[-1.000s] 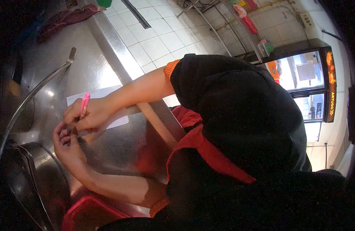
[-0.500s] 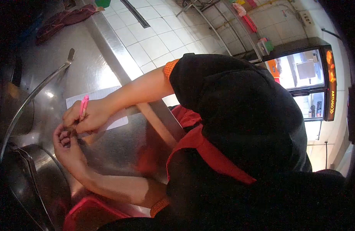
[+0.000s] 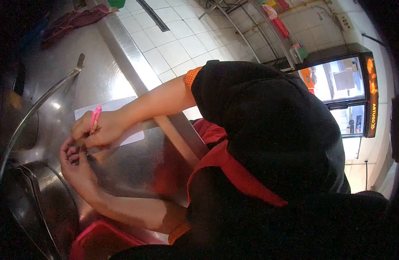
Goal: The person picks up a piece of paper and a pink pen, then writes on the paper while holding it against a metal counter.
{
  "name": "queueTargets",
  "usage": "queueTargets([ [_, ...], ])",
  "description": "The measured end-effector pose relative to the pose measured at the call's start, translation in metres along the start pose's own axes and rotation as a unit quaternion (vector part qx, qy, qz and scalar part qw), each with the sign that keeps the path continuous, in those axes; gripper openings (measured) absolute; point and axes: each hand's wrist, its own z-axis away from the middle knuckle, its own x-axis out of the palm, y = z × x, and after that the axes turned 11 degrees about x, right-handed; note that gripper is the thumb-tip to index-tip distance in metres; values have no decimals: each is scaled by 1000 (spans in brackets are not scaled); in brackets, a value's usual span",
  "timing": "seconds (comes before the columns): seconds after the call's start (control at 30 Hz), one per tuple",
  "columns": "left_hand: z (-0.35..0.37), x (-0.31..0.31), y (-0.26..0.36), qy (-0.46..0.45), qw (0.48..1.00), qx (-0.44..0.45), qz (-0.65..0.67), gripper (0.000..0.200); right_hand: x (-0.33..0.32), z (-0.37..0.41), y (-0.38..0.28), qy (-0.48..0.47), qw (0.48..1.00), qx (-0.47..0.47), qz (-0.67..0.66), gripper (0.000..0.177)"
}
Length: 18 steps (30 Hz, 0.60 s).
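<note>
My right hand [image 3: 100, 129] is closed around a pink pen [image 3: 96, 116], whose capped-looking end points up; its tip is hidden by the fingers. Under this hand a white sheet of paper [image 3: 132, 138] lies on the steel table, with faint lines near its upper edge. My left hand [image 3: 78, 167] meets the right one at the paper's left end. Its fingers are curled in and the thumb is up against the right hand's fingertips. Whether anything small sits inside those curled fingers, I cannot make out.
The steel table [image 3: 134, 169] has a raised edge. A curved metal rod [image 3: 43, 97] arcs beside my hands. Dark metal pans [image 3: 52, 190] and a red-rimmed tray [image 3: 89, 232] lie close by. A reddish cloth [image 3: 78, 21] rests at the far end. A lit fridge [image 3: 338, 86] stands across the tiled floor.
The pen and my right hand have shifted very slightly to the right. My left hand looks the same.
</note>
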Motion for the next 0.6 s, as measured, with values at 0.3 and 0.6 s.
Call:
queueTargets([
  [0.3,1,3,-5,8,999,-3,32,32,1,2,2,14,1000,-17,-18,12],
  [0.6,-1,4,-6,4,999,-4,49,32,1,1,3,6,999,7,-44,13],
])
